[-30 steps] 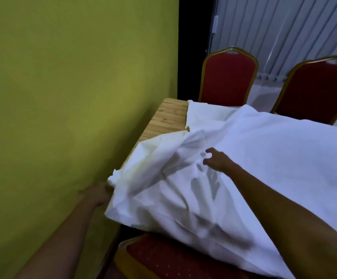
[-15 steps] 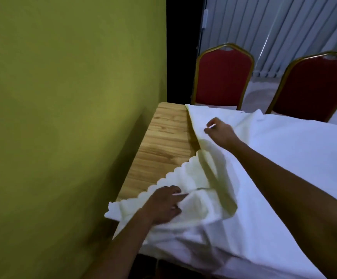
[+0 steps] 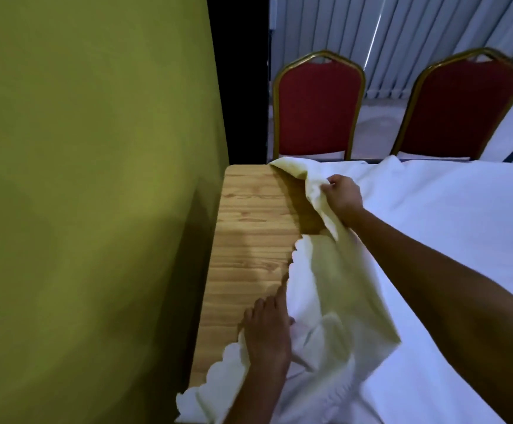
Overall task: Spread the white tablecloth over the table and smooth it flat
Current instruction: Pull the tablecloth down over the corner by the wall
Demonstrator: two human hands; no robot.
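While the right hand (image 3: 344,195) grips the tablecloth (image 3: 432,240), the left hand (image 3: 267,332) presses it flat-fingered, thumb hidden.

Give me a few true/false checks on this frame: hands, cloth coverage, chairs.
1. The right hand grips a fold of the tablecloth. True.
2. The tablecloth covers the whole table. False: a strip of bare wood shows along the green wall.
3. The left hand is raised clear of the table. False: it rests down at the cloth's scalloped edge, fingers extended.
4. Two red chairs stand beyond the table's far edge. True.
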